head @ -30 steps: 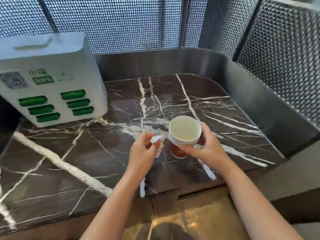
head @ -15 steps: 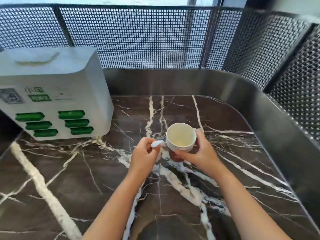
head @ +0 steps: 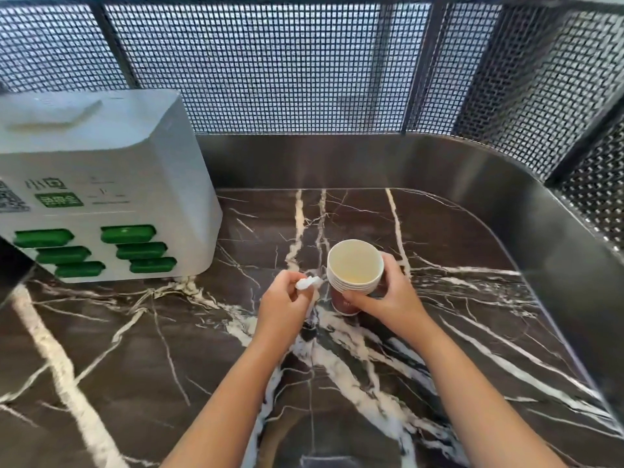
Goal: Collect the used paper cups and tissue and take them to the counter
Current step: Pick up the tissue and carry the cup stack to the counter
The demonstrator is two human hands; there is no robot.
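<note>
- Here, the right hand [head: 388, 295] was wrapped round a nested stack of paper cups [head: 354, 268], holding it upright low over the marble bench [head: 135, 349]; whether it touched, I could not tell.
- The left hand [head: 287, 302] pinched a crumpled white tissue [head: 307, 283] just beside the cup rims.
- Both forearms reached forward, wrists near each other.
- Collecting looked done; only setting everything down seemed left.
- A white power-bank station [head: 101, 184] stood well apart, on the left.

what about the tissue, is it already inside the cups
No, the left hand pinches the tissue beside the stacked cups, outside their rim, while the right hand holds the stack.
</note>
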